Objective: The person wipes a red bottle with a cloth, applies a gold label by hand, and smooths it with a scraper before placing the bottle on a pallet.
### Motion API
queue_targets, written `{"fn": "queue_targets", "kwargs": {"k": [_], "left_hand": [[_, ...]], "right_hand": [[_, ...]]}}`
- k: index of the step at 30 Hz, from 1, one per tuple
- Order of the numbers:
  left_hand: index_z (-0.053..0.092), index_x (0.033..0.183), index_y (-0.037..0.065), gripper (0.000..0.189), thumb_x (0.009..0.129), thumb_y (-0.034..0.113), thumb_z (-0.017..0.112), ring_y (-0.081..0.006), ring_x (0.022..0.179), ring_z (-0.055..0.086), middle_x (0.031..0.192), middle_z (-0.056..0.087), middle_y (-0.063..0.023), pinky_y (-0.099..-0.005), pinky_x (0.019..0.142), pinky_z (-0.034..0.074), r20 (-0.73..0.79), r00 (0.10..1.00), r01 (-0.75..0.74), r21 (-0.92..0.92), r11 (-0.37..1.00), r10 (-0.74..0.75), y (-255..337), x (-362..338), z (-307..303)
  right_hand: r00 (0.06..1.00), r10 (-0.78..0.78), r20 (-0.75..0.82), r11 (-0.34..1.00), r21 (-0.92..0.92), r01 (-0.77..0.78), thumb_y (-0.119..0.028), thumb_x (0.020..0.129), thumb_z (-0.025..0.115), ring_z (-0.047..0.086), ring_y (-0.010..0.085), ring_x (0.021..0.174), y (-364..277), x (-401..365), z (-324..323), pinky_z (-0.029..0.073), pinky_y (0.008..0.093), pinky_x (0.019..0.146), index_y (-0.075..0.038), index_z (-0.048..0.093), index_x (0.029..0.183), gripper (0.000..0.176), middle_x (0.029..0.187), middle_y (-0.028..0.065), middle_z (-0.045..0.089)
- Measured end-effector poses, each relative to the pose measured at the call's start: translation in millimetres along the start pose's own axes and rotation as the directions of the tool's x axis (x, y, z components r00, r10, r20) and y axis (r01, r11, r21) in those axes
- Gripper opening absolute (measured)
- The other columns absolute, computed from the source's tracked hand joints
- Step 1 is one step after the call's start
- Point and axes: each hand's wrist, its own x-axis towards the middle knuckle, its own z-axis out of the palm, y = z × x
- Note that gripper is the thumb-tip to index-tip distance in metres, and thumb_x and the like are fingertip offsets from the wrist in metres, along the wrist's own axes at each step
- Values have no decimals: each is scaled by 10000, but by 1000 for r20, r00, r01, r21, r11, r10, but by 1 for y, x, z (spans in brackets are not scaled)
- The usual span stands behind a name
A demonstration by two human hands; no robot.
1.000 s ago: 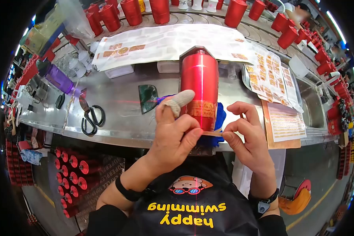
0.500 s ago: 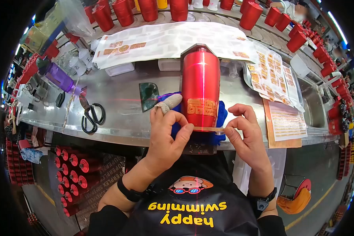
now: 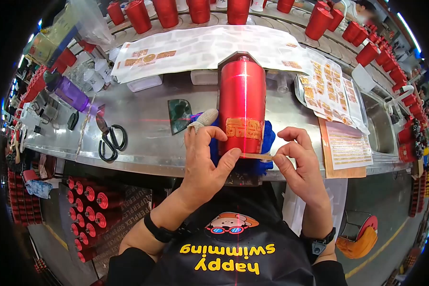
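The red vessels (image 3: 167,13) behind have slid rightward since the earlier frame, while our red canister (image 3: 243,90) sits over the blue cloth (image 3: 270,136), neck at the far end. Our left hand (image 3: 198,164) is partly open and our right hand (image 3: 298,167) pinches, just below the gold pattern (image 3: 243,128), one end of a thin strip (image 3: 256,156). We seem to be aligning it along the lower end, so the next move calls for level, light tension.
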Motion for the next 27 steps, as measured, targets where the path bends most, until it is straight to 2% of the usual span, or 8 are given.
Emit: {"fn": "queue_targets", "kwargs": {"k": [7,10,13,19,22,25,26,27], "left_hand": [[495,1097,32,326,919,242,670,-217,1072,459,1068,479,-93,-330,996,341,5,1000,10,-44,999,-10,-2,-1,1],[487,1082,42,351,884,238,700,-305,1002,427,1024,492,-120,-413,940,331,-18,1000,13,-138,990,-16,-7,-1,4],[488,1084,44,345,889,237,697,-304,1004,428,1024,490,-118,-413,943,331,-25,1000,13,-174,985,-18,-8,-1,5],[487,1076,43,320,897,223,683,-309,1020,430,1040,486,-125,-412,949,330,-27,1000,-13,-122,992,10,-4,0,5],[518,1060,53,282,875,174,693,-325,995,471,1040,538,-127,-427,916,372,-128,984,-132,-87,987,121,-9,-2,5],[566,1025,76,229,838,100,697,-338,946,516,1054,607,-132,-444,851,426,-77,845,-524,81,848,529,-9,-1,-10],[600,994,100,263,765,32,709,-325,905,539,1059,657,-122,-443,800,458,-53,826,-557,73,828,561,-10,-3,-9],[603,990,102,280,741,38,715,-315,914,539,1066,661,-116,-437,804,459,8,812,-582,73,810,583,-9,-2,-9]], "right_hand": [[1000,22,5,1000,16,-22,-142,932,642,498,250,1116,-1,0,0,393,355,961,-3,589,845,172,1181,144,504],[1000,17,-2,1000,12,-17,-129,926,643,499,245,1113,0,0,0,395,350,954,-5,587,843,160,1180,138,507],[1000,18,-24,1000,25,-17,-100,880,672,501,303,1086,1,0,1,415,385,933,-26,639,871,82,1153,146,531],[999,47,-14,999,24,-46,-111,878,674,502,306,1091,1,1,1,419,388,930,-28,637,864,91,1154,146,532],[999,39,-10,999,33,-39,-113,879,673,499,306,1095,2,2,0,414,389,936,-30,631,863,94,1154,148,533],[1000,19,-5,999,34,-18,-113,886,664,496,306,1096,6,2,0,403,384,946,-33,620,865,93,1154,146,535],[999,34,10,998,48,-34,-117,895,656,495,305,1093,7,2,-1,400,380,947,-35,616,866,96,1155,144,536],[999,46,26,997,63,-47,-121,904,648,494,304,1090,7,2,-1,397,377,948,-36,611,866,100,1156,141,536]]}}
